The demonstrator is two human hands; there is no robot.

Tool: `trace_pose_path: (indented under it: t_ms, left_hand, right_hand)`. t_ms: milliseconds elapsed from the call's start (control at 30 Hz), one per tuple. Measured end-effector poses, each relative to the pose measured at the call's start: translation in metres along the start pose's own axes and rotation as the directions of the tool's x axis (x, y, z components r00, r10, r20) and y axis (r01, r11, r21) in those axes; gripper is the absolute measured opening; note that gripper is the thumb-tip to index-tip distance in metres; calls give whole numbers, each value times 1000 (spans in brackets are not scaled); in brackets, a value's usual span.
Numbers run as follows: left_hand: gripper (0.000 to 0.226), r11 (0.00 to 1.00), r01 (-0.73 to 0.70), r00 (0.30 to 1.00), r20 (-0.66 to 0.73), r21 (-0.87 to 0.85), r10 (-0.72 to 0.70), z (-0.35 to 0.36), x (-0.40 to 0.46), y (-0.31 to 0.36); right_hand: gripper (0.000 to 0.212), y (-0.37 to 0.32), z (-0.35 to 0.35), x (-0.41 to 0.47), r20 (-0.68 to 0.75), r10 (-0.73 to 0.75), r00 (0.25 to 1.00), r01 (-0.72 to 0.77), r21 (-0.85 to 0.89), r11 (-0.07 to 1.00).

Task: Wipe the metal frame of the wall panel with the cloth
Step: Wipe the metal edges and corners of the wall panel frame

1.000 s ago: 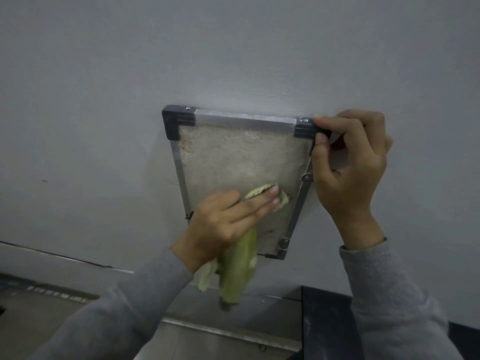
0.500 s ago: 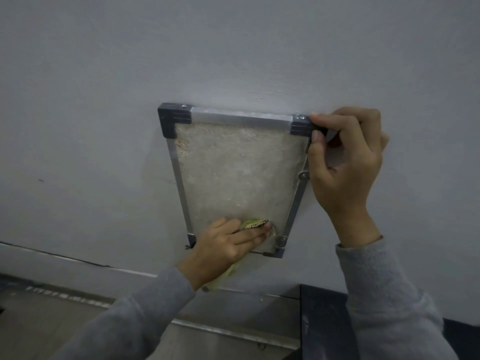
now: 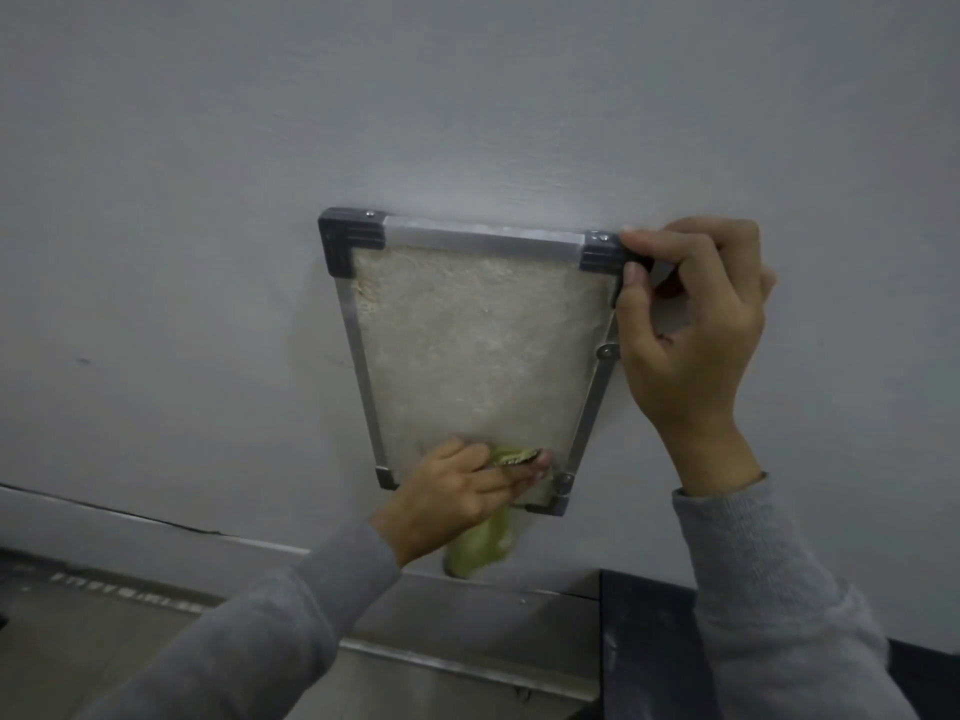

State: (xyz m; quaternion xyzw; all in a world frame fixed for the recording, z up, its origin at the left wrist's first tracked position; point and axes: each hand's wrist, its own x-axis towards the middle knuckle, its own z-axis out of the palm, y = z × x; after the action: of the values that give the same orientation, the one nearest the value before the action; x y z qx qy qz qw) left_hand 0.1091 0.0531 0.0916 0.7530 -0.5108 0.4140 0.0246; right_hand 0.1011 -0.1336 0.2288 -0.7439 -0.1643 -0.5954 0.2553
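A wall panel (image 3: 478,345) with a rough beige face sits in a metal frame (image 3: 483,239) with dark corner pieces on a grey wall. My left hand (image 3: 462,491) presses a green cloth (image 3: 480,545) against the panel's bottom edge, covering much of the lower frame rail; the cloth's tail hangs below the frame. My right hand (image 3: 685,335) pinches the frame's top right corner piece between thumb and fingers.
The grey wall (image 3: 208,200) surrounds the panel. Below it runs a metal ledge (image 3: 467,662), with a dark block (image 3: 649,641) at the lower right and a floor strip at the lower left.
My left hand slid the cloth down from the panel's middle to its bottom edge, then stayed there. My right hand kept its hold on the top right corner.
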Motion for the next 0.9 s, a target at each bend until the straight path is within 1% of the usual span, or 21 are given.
trace_pose_path:
  t_ms: [67, 133, 200, 300, 367, 467, 600, 667, 700, 733, 767, 800, 833, 867, 900]
  left_hand:
    - [29, 999, -32, 998, 53, 5, 32, -3, -7, 3]
    - [28, 999, -30, 999, 26, -16, 30, -11, -4, 3]
    - [27, 999, -1, 998, -65, -35, -1, -22, 8, 0]
    - [18, 998, 38, 976, -212, -47, -47, -38, 31, -8]
    - [16, 997, 82, 966, -244, -10, -82, -42, 42, -16]
    - [14, 989, 148, 965, -218, -6, -146, -34, 48, -20]
    - [17, 998, 55, 992, -110, -1, -55, -16, 32, -4]
    - [24, 999, 45, 997, -62, -30, -46, -14, 26, 2]
    - [26, 997, 59, 996, -61, -48, -62, -15, 25, 5]
    - [22, 995, 79, 994, -75, -69, -84, -17, 27, 5]
    - [15, 990, 112, 986, -117, -87, -122, -20, 30, 3]
    - [18, 979, 165, 967, -174, -118, -184, -24, 37, 2]
    - [27, 968, 211, 943, -231, -136, -238, -29, 44, -2]
    - [30, 961, 245, 922, -275, -131, -273, -37, 52, -9]
    - [28, 959, 264, 905, -318, -105, -284, -44, 61, -16]
  right_hand:
    - [14, 0, 0, -1, -1, 2, 1000, -2, 0, 1000]
    - [14, 0, 0, -2, -4, 4, 1000, -4, 1, 1000]
    - [14, 0, 1, -1, -9, 6, 1000, -6, 4, 1000]
    - [13, -1, 2, -2, -21, 1, 1000, -1, 4, 1000]
    - [13, -2, 2, -2, -24, 0, 1000, 0, 4, 1000]
    - [14, -2, 0, -2, -12, 4, 1000, -4, 2, 1000]
    - [15, -3, -3, -1, 19, 2, 1000, -2, 1, 1000]
    - [15, -3, -5, 1, 34, 0, 999, -1, 19, 1000]
    - [17, -3, -7, 2, 42, 1, 999, -2, 43, 999]
    - [18, -2, -10, 3, 54, 3, 999, -7, 72, 997]
    - [20, -2, -12, 4, 73, 4, 997, -11, 95, 995]
    - [21, 2, -15, 5, 99, 4, 995, -15, 107, 994]
    - [22, 5, -18, 7, 131, 1, 991, -16, 114, 993]
    - [24, 6, -21, 8, 164, -3, 986, -17, 123, 992]
    - [25, 7, -23, 10, 191, -6, 982, -20, 132, 991]
